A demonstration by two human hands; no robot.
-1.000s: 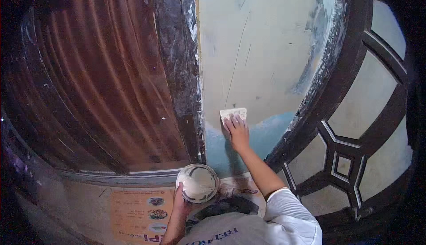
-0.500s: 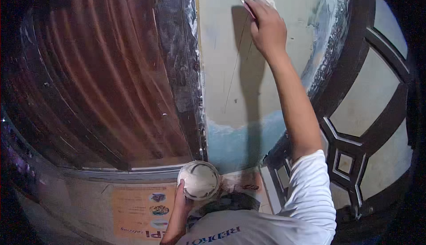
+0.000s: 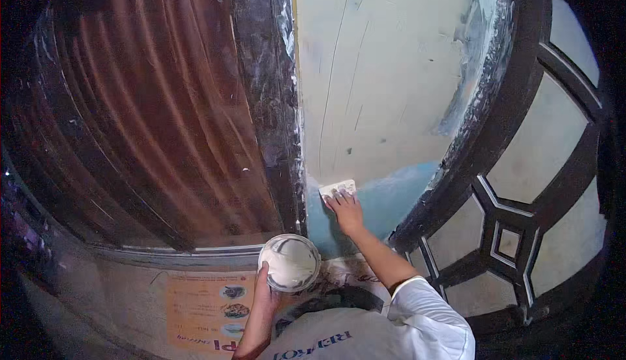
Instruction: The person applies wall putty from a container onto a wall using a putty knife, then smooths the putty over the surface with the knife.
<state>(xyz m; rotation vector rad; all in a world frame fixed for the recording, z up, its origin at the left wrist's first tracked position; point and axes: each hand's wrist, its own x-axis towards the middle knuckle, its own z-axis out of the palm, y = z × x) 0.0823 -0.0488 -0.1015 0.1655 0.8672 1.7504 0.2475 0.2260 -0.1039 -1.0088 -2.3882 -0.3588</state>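
My left hand [image 3: 262, 291] grips the edge of a round tub of white putty [image 3: 291, 262], its thumb over the rim. Smears of putty line the inner walls. With my right hand [image 3: 345, 211] I press a flat putty spreader [image 3: 338, 188], coated in pale paste, against the wall panel [image 3: 381, 92]. The fingers lie across the spreader's back. Cream putty covers the panel's upper part, with thin scratch lines and small dark marks. Below it a bare blue band [image 3: 391, 197] shows, and the spreader sits at the border between the two, near the left edge.
A dark wooden frame post [image 3: 264, 99] spattered with white stands left of the panel, beside a brown draped curtain [image 3: 150, 119]. On the right is a dark door with pale panes [image 3: 538, 138]. An orange printed poster [image 3: 208, 311] lies low on the left.
My right hand has come down from the top of the panel to the blue band, moving slightly left with the spreader. The tub in my left hand has shifted only slightly.
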